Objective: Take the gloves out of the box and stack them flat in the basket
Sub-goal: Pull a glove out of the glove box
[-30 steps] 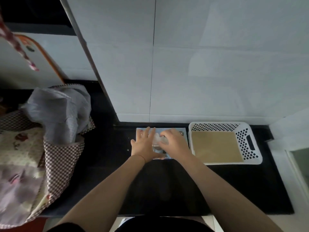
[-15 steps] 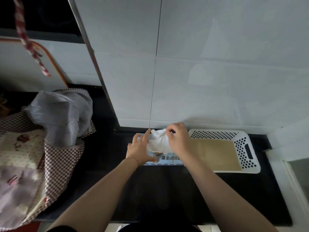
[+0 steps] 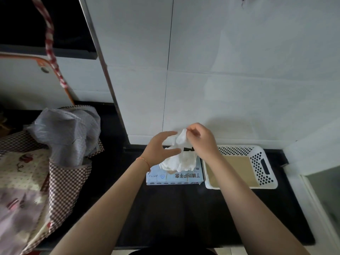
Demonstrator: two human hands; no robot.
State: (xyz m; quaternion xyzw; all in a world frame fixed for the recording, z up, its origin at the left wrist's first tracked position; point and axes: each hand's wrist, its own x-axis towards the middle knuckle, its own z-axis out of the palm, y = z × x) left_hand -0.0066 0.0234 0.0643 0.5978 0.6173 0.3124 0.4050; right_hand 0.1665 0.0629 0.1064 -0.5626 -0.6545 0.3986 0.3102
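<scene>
A light blue glove box (image 3: 174, 177) lies on the black counter, just left of a white perforated basket (image 3: 257, 159) with a tan liner on its floor. A bunch of white gloves (image 3: 179, 161) hangs above the box opening. My right hand (image 3: 200, 140) pinches the top of the bunch between thumb and fingers, lifted above the box. My left hand (image 3: 161, 148) is beside it with fingers spread and straight, touching the left side of the gloves. No glove lies in the basket.
To the left, a checked and floral cloth bag (image 3: 36, 173) with grey plastic bags (image 3: 68, 137) stuffed in it. A white tiled wall (image 3: 230, 80) rises right behind box and basket. The black counter (image 3: 184, 218) stretches toward me.
My right hand has lifted the bunch of white gloves higher out of the box. My left hand has come off the box and risen beside the gloves with fingers spread.
</scene>
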